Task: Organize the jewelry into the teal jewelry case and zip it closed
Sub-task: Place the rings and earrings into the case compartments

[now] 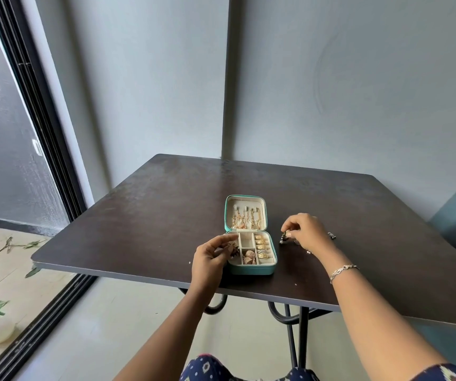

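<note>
Table point(166, 215): dark top; it carries the case and all the loose stock.
Teal jewelry case point(248, 270): lies open on the table near my edge, with the lid point(246, 199) folded flat on its far side. The zip is not run.
Left hand point(211, 257): at the case's left edge, fingers curled, pinching a dark spiky piece point(233, 247) over the left compartment. Whether the piece touches the lining I cannot tell.
Right hand point(303, 233): on the table just right of the case, fingertips closed on a small dark ornament point(284, 238) that looks barely off the table top.
Chains point(246, 220): gold, hung on the hooks inside the lid.
Rings point(262, 246): gold, seated in the roll slots on the case's right side.
Earrings point(248, 257): gold domed pair in the middle compartment.
Loose pieces point(331, 235): small dark items right of the case, beyond my right hand; one more point(308, 252) lies under that wrist.
Step in hand: loading, which I judge well advanced but not done. The left hand is placing its piece and the right is collecting the next.
Next move requires: release of the left piece inside its compartment, clear of the rim, and carriage of the right piece across to an empty slot. The loose pieces must be collected before the lid folds over and the zip goes round.
</note>
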Demonstrator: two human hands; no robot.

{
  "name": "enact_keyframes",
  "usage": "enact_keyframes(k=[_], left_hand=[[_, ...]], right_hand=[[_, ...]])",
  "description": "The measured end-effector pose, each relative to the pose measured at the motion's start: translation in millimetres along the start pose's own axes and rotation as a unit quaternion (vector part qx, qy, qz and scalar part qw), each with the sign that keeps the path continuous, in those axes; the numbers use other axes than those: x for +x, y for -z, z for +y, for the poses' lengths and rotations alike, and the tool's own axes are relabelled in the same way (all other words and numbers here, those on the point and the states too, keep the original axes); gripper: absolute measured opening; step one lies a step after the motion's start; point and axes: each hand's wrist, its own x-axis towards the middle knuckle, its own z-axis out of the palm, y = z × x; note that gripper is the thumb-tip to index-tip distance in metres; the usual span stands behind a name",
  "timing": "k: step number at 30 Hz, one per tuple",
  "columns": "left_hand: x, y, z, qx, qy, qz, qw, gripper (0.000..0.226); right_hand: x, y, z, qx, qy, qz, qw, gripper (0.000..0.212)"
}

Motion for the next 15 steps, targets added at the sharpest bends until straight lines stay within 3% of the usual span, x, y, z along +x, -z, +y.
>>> enact_keyframes(k=[6,15], left_hand=[[0,1,-1,0.052,-0.016,0.005,0.999,0.024],[-1,-1,0,0.073,-0.024,0.011,0.997,0.022]], right_hand=[[-4,15,-8,0.140,0.019,0.041,0.989,0.024],[-21,25,-38,0.343,0.050,-0.002,0.938,0.026]])
